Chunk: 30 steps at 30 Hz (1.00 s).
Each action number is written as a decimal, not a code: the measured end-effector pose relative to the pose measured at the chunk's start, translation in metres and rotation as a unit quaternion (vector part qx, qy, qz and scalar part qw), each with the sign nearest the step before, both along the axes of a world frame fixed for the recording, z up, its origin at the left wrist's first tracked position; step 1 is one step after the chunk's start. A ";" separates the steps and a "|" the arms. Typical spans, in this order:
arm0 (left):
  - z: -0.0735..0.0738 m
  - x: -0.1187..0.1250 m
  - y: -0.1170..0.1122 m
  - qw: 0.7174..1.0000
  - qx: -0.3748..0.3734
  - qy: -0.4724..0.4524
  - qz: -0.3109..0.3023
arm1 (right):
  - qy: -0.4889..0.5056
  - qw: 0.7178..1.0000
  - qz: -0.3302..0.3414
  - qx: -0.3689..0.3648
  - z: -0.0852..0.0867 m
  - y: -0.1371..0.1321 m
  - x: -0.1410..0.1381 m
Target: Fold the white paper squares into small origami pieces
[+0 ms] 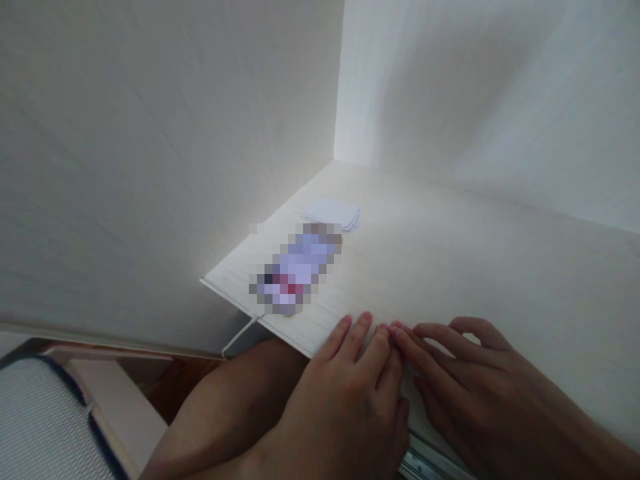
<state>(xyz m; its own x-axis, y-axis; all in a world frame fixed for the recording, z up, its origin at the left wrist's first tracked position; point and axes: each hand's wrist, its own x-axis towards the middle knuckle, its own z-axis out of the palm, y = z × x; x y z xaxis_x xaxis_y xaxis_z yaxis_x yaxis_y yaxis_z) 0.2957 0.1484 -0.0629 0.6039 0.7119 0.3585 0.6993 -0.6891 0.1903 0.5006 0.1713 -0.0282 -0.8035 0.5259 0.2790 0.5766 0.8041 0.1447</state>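
Note:
My left hand (350, 390) rests at the front edge of the white desk (440, 267), its fingers stretched out over the top. Beside it, my right hand (473, 383) lies low against the desk surface with fingers apart and loosely bent. The fingertips of both hands meet or nearly meet near the edge. Nothing shows in either hand, though the undersides of the fingers are hidden. Left of the hands lies a phone-shaped object (297, 270), blurred by pixelation. Just behind it is a small stack of white paper or cards (333, 212).
A white cable (240, 337) hangs over the desk edge by the phone-shaped object. Pale panels (165, 147) rise at the left and back (480, 100). A metal drawer rail (425, 463) shows below the edge. My leg (225, 400) and a meshed grey surface (43, 420) are lower left.

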 end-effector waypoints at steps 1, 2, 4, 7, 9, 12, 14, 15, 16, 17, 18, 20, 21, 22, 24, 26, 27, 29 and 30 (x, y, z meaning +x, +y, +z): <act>0.002 0.000 0.000 1.000 -0.005 0.003 0.000 | 0.000 1.000 -0.001 0.003 0.002 -0.001 -0.001; 0.003 0.000 0.000 1.000 -0.011 0.004 0.001 | -0.002 1.000 -0.006 -0.004 0.003 -0.001 -0.002; 0.006 0.000 -0.001 1.000 -0.020 0.001 -0.001 | 0.009 1.000 -0.015 -0.014 0.006 -0.003 -0.004; 0.008 0.000 -0.001 1.000 -0.018 -0.003 -0.003 | 0.012 0.998 -0.035 -0.040 0.007 -0.009 -0.006; 0.008 0.001 -0.001 1.000 -0.023 0.000 0.001 | 0.019 0.997 -0.059 -0.055 0.005 -0.013 -0.006; 0.010 0.003 0.000 0.999 -0.045 0.002 0.003 | 0.013 0.994 -0.081 -0.066 0.000 -0.016 -0.006; 0.012 0.005 0.000 0.998 -0.061 0.007 0.005 | 0.012 0.994 -0.089 -0.060 -0.002 -0.016 -0.006; 0.014 0.005 0.000 0.998 -0.066 0.011 0.008 | 0.001 0.993 -0.095 -0.065 -0.002 -0.016 -0.006; 0.015 0.005 0.000 0.997 -0.071 0.017 0.008 | -0.011 0.992 -0.105 -0.069 -0.002 -0.016 -0.007; 0.017 0.006 0.000 0.997 -0.077 0.023 0.012 | -0.021 0.991 -0.109 -0.074 -0.001 -0.017 -0.008; 0.018 0.006 -0.001 0.996 -0.079 0.032 0.017 | -0.029 0.989 -0.119 -0.079 0.000 -0.017 -0.010; 0.021 0.006 -0.001 0.996 -0.079 0.039 0.017 | -0.041 0.986 -0.138 -0.088 0.003 -0.020 -0.013; 0.022 0.006 -0.002 0.996 -0.079 0.042 0.015 | -0.044 0.984 -0.150 -0.089 0.005 -0.022 -0.015; 0.023 0.006 -0.003 0.996 -0.078 0.047 0.015 | -0.050 0.982 -0.157 -0.093 0.006 -0.025 -0.016; 0.025 0.006 -0.004 0.995 -0.075 0.056 0.025 | -0.058 0.980 -0.166 -0.095 0.007 -0.031 -0.016; 0.028 0.006 -0.006 0.995 -0.071 0.070 0.030 | -0.061 0.978 -0.180 -0.089 0.008 -0.039 -0.012; 0.029 0.006 -0.007 0.994 -0.069 0.079 0.031 | -0.064 0.977 -0.186 -0.088 0.008 -0.044 -0.008; 0.032 0.007 -0.007 0.993 -0.063 0.097 0.033 | -0.069 0.974 -0.198 -0.082 0.008 -0.054 0.001; 0.033 0.007 -0.007 0.992 -0.059 0.106 0.035 | -0.070 0.973 -0.203 -0.079 0.008 -0.059 0.005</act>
<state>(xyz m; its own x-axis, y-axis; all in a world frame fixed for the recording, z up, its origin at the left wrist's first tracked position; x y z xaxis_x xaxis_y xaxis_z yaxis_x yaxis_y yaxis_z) 0.3023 0.1417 -0.0302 0.6049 0.7839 0.1401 0.7770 -0.6195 0.1114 0.5056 0.1126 -0.0202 -0.5444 0.8359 0.0705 0.8353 0.5323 0.1376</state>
